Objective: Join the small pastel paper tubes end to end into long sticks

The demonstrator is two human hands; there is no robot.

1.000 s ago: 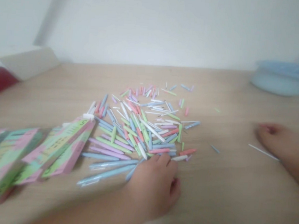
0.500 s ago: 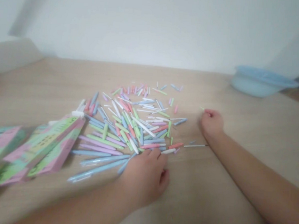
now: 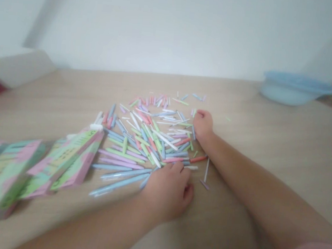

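"So, where's the heap of pastel pen parts (image 3: 147, 138)?"

"On the bench (image 3: 242, 115), with pink-and-green printed boxes (image 3: 60, 162) at its eight o'clock."

"And the hands?"

"Left hand (image 3: 168, 192) at the heap's six o'clock, right hand (image 3: 203, 126) at its three."

"Their fingers?"

"Both sets of fingers curled together beside pen parts; clamped on any? I cannot tell."

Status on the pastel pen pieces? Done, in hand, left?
Done: long pale-blue pen barrels lie roughly parallel beside the pink-and-green cardboard boxes. In hand: the left hand rests at the pile's near edge, the right hand at its right side; neither clearly holds anything. Left: the loose pastel plastic pen-part heap lies jumbled.
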